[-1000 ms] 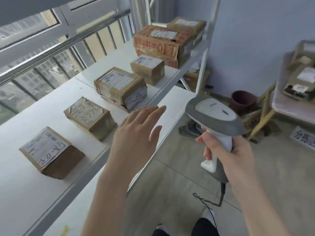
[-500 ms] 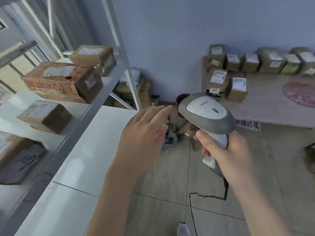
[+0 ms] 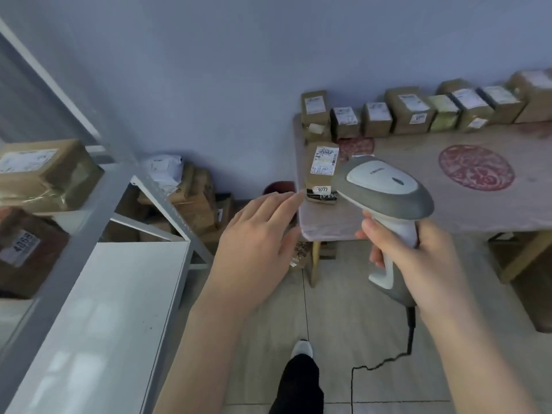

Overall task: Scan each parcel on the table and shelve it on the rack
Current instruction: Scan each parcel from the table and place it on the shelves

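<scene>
My right hand (image 3: pixel 418 255) grips the handle of a grey and white barcode scanner (image 3: pixel 383 186), whose head covers part of the table's near left corner. My left hand (image 3: pixel 257 246) is stretched forward with straight fingers and holds nothing; its fingertips are just left of a brown parcel (image 3: pixel 322 171) labelled 9777 on the table (image 3: pixel 418 210). A row of several brown parcels (image 3: pixel 409 113) lines the wall at the table's back. On the left stands the grey rack (image 3: pixel 98 204), with a parcel (image 3: pixel 44 171) on its upper shelf and another, labelled 4068 (image 3: pixel 27 249), below.
A pile of cardboard boxes (image 3: pixel 194 201) lies on the floor in the corner behind the rack. The scanner's black cable (image 3: pixel 385 363) trails over the tiled floor. My foot (image 3: pixel 301 349) is on the floor between rack and table. A dark pot (image 3: pixel 279 186) sits beside the table.
My view has swung right from the rack toward the table, which is closer now. My left hand has reached forward to the 9777 parcel. The scanner stays in my right hand.
</scene>
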